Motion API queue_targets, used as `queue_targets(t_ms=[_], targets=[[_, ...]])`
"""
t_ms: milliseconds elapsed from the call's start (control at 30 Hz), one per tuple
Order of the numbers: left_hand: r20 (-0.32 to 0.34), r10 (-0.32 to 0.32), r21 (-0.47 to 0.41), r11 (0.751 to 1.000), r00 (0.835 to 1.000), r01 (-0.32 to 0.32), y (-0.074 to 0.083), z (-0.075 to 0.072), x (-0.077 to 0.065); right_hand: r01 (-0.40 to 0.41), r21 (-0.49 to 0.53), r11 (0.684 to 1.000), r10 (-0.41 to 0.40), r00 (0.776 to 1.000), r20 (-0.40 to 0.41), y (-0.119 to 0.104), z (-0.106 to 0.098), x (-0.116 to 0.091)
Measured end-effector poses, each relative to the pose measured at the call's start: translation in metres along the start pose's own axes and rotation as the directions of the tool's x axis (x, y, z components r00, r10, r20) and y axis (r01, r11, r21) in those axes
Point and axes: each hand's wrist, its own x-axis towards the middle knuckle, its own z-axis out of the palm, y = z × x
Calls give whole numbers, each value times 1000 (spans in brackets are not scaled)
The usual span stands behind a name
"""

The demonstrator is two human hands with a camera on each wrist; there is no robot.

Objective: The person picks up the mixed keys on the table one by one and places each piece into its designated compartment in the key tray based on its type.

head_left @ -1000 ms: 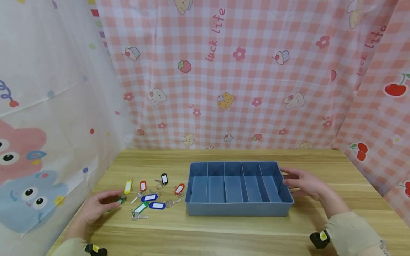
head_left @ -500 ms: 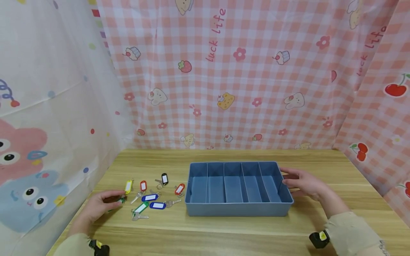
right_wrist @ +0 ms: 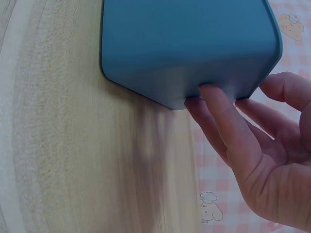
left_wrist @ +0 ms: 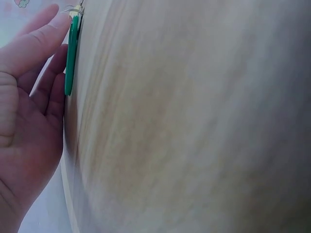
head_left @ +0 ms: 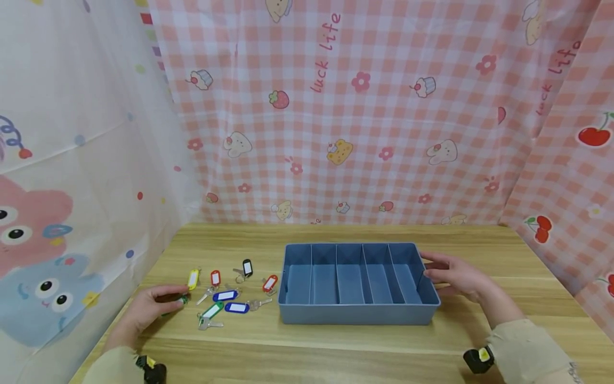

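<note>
In the head view, my left hand rests low over a green key tag, its fingers loosely bent and its thumb apart from them. The left wrist view shows that green key tag edge-on close to the tabletop, my thumb tip right by its metal ring. My right hand touches the right end of a blue-grey divided tray. In the right wrist view, relaxed fingers meet the tray's end wall near its corner.
Right of my left hand lie keys with tags: a yellow tag, a black tag, a green tag, red tags and blue tags. Upright dividers split the tray into several compartments. Patterned cloth hangs behind the wooden table.
My left hand has shifted very slightly to the right. The whole head view has moved a little; my right hand, the tray and the keys keep their places.
</note>
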Motion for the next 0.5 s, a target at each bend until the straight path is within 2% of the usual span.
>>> queue_targets(t_ms=[233,500], targets=[[2,-19,11,1000,1000,19,4,0,0,8,5,1000,-9,1000,9,0,0,-1],[-10,2,51,999,1000,-2,4,0,2,14,20,1000,-14,1000,14,0,1,0]])
